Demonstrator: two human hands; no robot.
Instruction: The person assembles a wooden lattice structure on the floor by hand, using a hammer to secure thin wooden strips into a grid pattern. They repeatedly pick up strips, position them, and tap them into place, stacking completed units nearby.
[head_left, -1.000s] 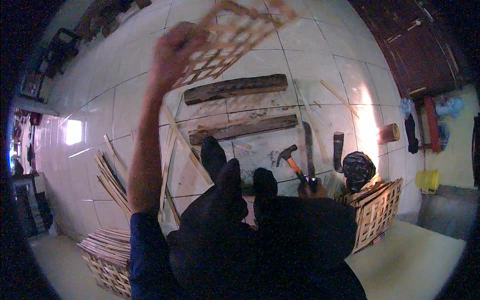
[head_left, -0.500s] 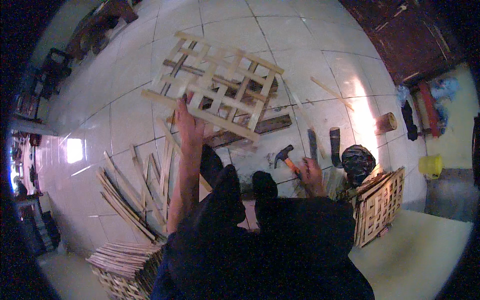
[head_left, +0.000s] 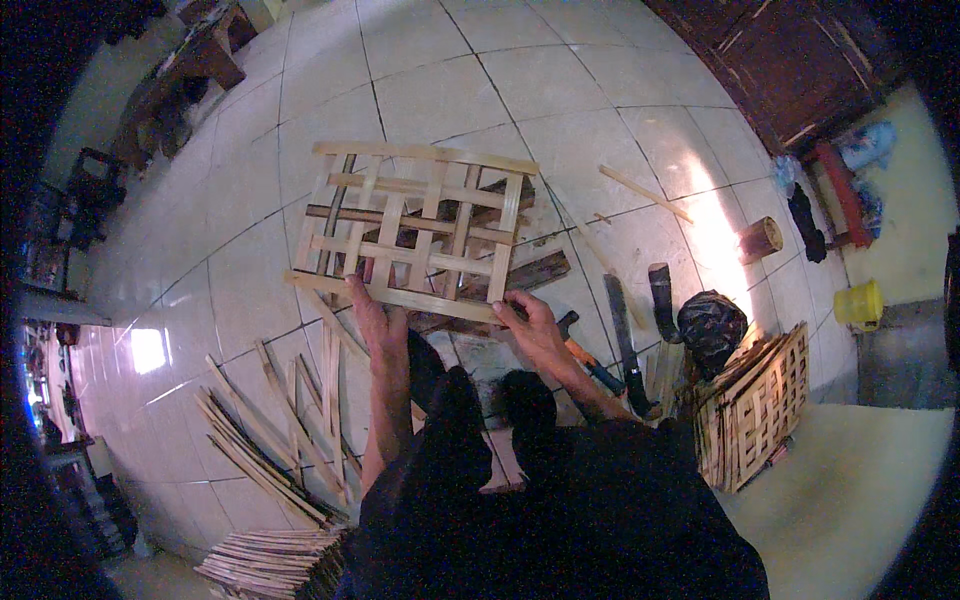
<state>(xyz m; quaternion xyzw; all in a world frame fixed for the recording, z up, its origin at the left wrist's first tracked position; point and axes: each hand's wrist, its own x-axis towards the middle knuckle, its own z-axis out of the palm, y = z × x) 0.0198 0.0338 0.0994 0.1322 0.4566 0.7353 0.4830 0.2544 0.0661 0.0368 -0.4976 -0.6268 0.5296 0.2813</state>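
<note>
A panel of woven pale bamboo slats [head_left: 430, 301], with a few darker ones among them, is held up in front of me over the tiled floor. My left hand [head_left: 374, 318] grips its near edge strip left of the middle, fingers partly hidden beneath. At the near right corner my right hand [head_left: 532, 328] pinches the same edge. Below the panel, partly covered by it, lie wooden blocks [head_left: 540, 270]. Beside my right forearm a hammer [head_left: 578, 352] with an orange handle rests on the floor, partly hidden by that arm.
A machete [head_left: 622, 318] lies right of the hammer, near a dark sheath [head_left: 661, 290] and black plastic bundle [head_left: 712, 325]. Finished lattice panels [head_left: 765, 405] lean at the right. Loose bamboo strips [head_left: 250, 440] and a stack of panels [head_left: 265, 558] are at left. A log piece [head_left: 760, 240] stands farther right.
My right hand has let go of the hammer and taken the panel's near right corner. The panel has turned level and come slightly nearer, with my left hand still on it.
</note>
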